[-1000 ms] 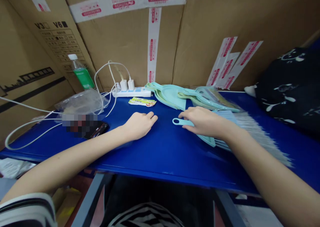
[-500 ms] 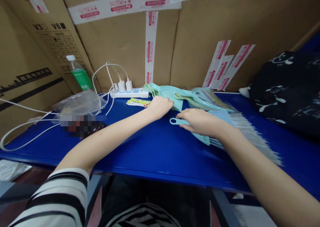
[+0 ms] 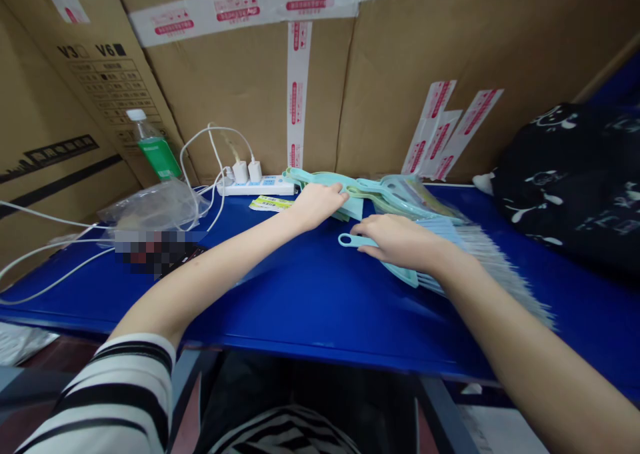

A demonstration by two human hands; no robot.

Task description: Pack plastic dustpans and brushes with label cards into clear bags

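Note:
My right hand point(image 3: 400, 239) is closed round the handle of a light blue hand brush point(image 3: 401, 274). The handle's ring end sticks out left of my fingers, and the grey bristles fan out to the right on the table. Farther back, my left hand point(image 3: 320, 206) has its fingers bent over a pale blue dustpan point(image 3: 354, 207) and seems to grip its edge; the fingertips are partly hidden. Green and blue handles point(image 3: 300, 176) show behind that hand. To the right, another set of light blue and green pans point(image 3: 395, 194) lies near a clear plastic bag.
A white power strip point(image 3: 257, 186) with chargers and cables stands at the back left. Near it are a green-labelled bottle point(image 3: 157, 154), a crumpled plastic bag point(image 3: 155, 207) and a yellow-green packet point(image 3: 270, 204). Cardboard point(image 3: 240, 81) walls the rear; a black patterned bag point(image 3: 575, 187) sits right.
The dustpan under my left hand now looks flatter, and that hand's fingers reach a little farther over it. My right hand stays on the brush handle. The view has shifted slightly.

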